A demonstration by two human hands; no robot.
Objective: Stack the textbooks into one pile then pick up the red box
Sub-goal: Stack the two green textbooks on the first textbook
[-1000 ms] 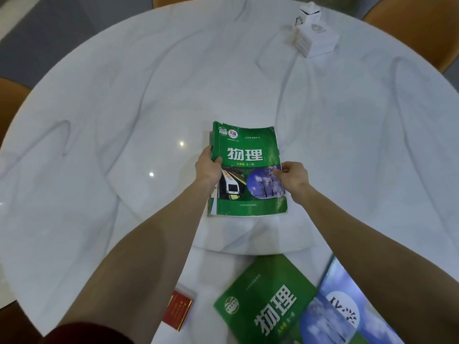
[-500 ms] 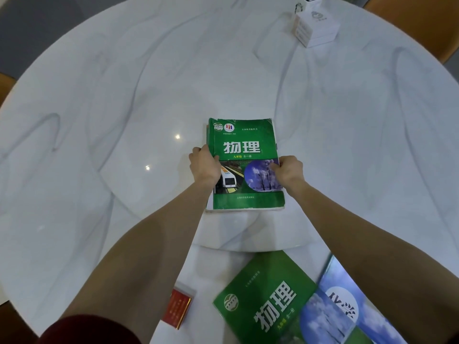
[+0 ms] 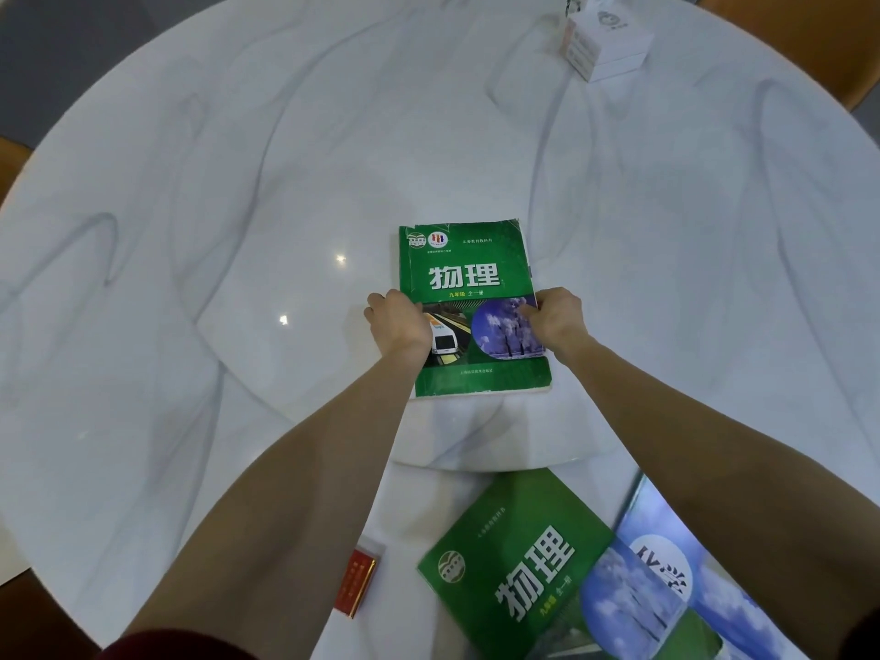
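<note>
A green physics textbook [image 3: 469, 278] lies flat on the raised round centre of the white marble table [image 3: 200, 192]. My left hand [image 3: 397, 321] grips its left edge and my right hand [image 3: 555, 316] grips its right edge, thumbs on the cover. Near the table's front edge lies a second green physics textbook [image 3: 514, 559], tilted, with a blue-and-white textbook [image 3: 666, 578] overlapping its right side. The small red box [image 3: 356, 583] lies flat to the left of those two, partly hidden by my left forearm.
A white carton [image 3: 605, 45] stands at the far right of the table. Orange chair backs [image 3: 809, 45] ring the table's edge. The raised centre's rim [image 3: 476, 462] runs between the held book and the near books.
The held textbook has turned slightly and now sits squarer to me. Both hands keep their hold on its side edges. The near books and red box have not moved.
</note>
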